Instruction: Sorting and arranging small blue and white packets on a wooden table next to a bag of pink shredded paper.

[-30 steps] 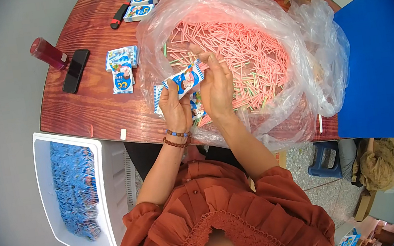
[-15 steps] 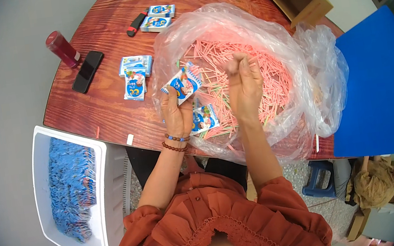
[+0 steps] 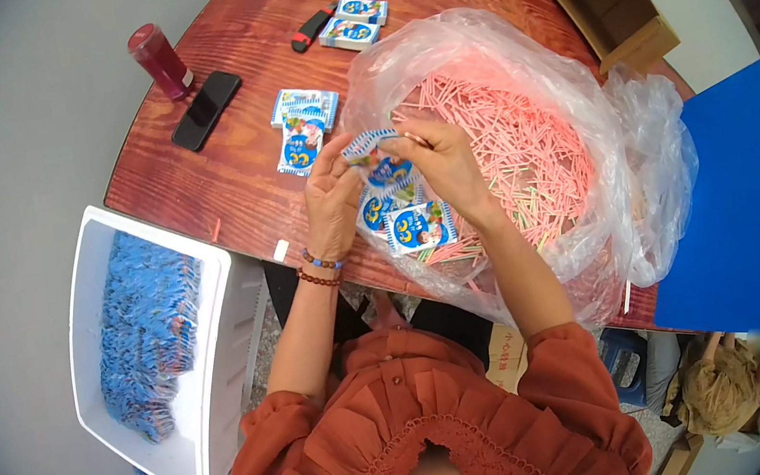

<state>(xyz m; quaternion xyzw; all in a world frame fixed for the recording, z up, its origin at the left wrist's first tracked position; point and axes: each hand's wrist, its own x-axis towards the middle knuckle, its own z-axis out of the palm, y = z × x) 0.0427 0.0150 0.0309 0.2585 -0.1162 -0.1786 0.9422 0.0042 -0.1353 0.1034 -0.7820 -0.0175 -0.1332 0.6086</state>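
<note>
1. Pinching from both sides: the left hand [image 3: 330, 207] and the right hand [image 3: 451, 169] meet over the near-left part of the clear bag [image 3: 620, 116], with a small blue-and-white packet [image 3: 388, 174] between them.
2. Left fingers closed on its upper left corner, right thumb and fingers closed on the upper right; neither hand has any visible gap in its grip.
3. Now the key relation: the striped end edge spans from one set of fingertips to the other, and the body of the packet hangs below it, back toward the wearer.
4. Its long axis looks to run from that pinched edge down and slightly rightward, though blur and a bend in the wrapper make the exact angle hard to call.
5. Can't tell whether the right fingers also have hold of a stick; the pale spot there is too small.
6. Straight below lie two loose packets [image 3: 421, 228], overlapping, between the wrists, the lower one nearer the right forearm.
7. And the pink sticks [image 3: 537, 142] heap up in the bag, right hand clearly the closer, just beside their left edge.
</note>
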